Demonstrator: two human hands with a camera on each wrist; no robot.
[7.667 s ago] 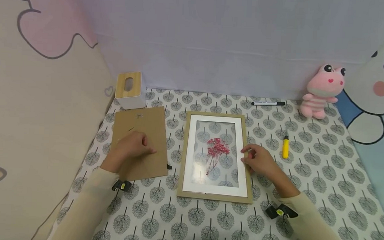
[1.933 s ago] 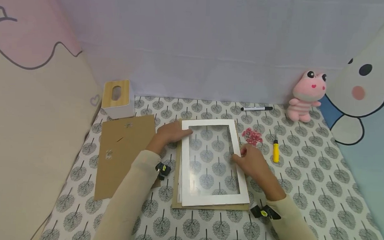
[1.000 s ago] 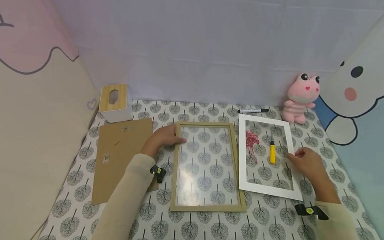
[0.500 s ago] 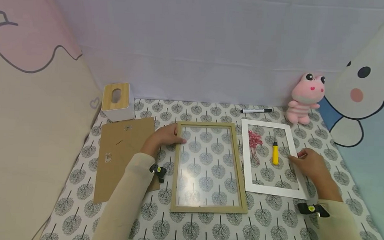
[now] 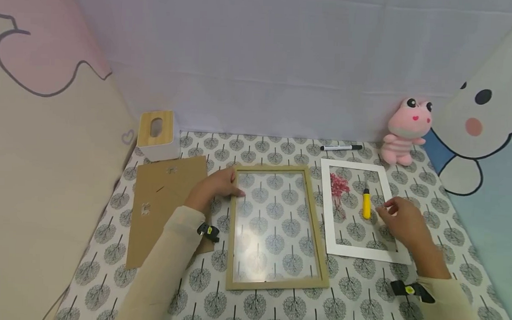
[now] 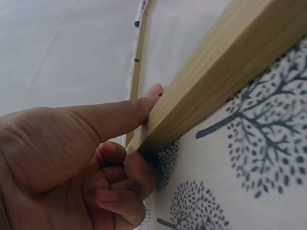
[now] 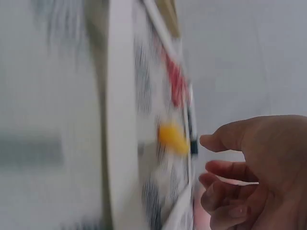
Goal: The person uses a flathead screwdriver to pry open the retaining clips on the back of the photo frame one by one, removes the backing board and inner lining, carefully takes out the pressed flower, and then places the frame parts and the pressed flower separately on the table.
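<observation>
A wooden picture frame [image 5: 324, 256] with a clear pane lies in the middle of the patterned cloth in the head view. My left hand [image 5: 217, 186] grips its left side near the far corner; in the left wrist view the thumb lies over the wooden edge [image 6: 192, 81] and the fingers curl below. To the right is a white mat [image 5: 363, 253], its window around pink dried flowers [image 5: 339, 186] and a yellow-handled screwdriver [image 5: 366, 206]. Over the mat's right side hovers my right hand [image 5: 406, 224], fingers relaxed and holding nothing; the right wrist view [image 7: 254, 167] is blurred.
Brown cardboard backing [image 5: 165, 208] lies left, partly behind the left arm. A wood-topped tissue box [image 5: 157, 137] stands at the back left. A marker [image 5: 341, 148] and a pink plush toy [image 5: 405, 132] are at the back right.
The white mat has been taken off the frame and laid to the right around the flowers and screwdriver. My right hand has let go of it. The frame has shifted slightly towards me.
</observation>
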